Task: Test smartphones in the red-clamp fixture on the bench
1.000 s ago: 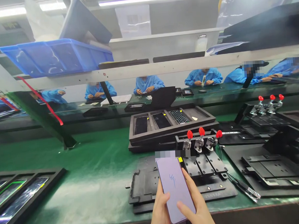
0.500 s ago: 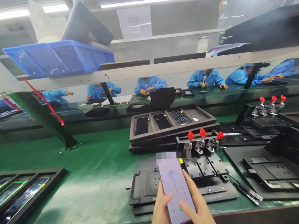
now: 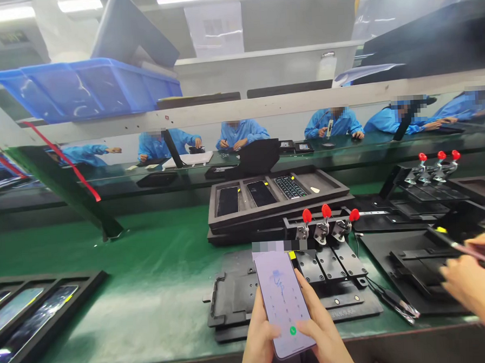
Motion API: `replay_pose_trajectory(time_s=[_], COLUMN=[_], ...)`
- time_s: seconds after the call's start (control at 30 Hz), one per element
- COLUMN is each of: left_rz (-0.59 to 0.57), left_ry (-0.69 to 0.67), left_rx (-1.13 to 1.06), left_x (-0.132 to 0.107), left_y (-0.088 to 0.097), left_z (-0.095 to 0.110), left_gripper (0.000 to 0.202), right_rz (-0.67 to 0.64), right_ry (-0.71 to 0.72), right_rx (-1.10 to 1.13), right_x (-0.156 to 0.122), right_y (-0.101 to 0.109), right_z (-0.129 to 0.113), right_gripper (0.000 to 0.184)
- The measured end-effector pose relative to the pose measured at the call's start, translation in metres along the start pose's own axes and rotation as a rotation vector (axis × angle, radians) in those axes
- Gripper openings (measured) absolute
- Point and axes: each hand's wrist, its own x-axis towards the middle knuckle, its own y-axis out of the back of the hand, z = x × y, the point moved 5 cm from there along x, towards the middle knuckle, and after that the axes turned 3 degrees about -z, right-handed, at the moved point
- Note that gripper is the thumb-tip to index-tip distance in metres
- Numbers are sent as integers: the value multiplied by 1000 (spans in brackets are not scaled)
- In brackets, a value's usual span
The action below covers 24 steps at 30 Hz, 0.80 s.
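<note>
Smartphone (image 3: 284, 306): slim, rounded corners, screen lit pale lilac. Dial keypad showing in faint grey digits, blue scribble-like graphic near top, round green call button (image 3: 292, 330) low on screen. Portrait, top end leaning left and away. Lies over black jig plate (image 3: 235, 271), near front edge of green counter (image 3: 111, 318); contact with plate cannot be told.

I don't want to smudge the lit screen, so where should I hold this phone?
Hold the phone by its two long edges, coming from the near side and underneath. It is a thin, flat slab, tilted screen-up between the left hand and right hand, so the palms can probably cradle its back while the thumbs stay off the lit dial screen.
</note>
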Motion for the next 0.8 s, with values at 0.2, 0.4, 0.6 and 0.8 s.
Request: replay_pose_trajectory(time_s=[0.2,0.4,0.6,0.8], left_rz=[-8,32,89,35], left_ry=[23,33,54,25], left_rx=[100,114,119,77], left_x=[-3,-2,-3,-4], left_y=[4,11,16,12], left_z=[2,-1,-5,-4], left_gripper=[78,74,78,77], right_rz=[-24,-21,-10,35], right_ry=[-27,-33,-19,-27], right_rx=[133,141,190,223], right_x=[0,0,0,-1], right_y=[-6,-6,-7,-8], right_z=[-8,-6,-7,-6], right_gripper=[68,63,59,57])
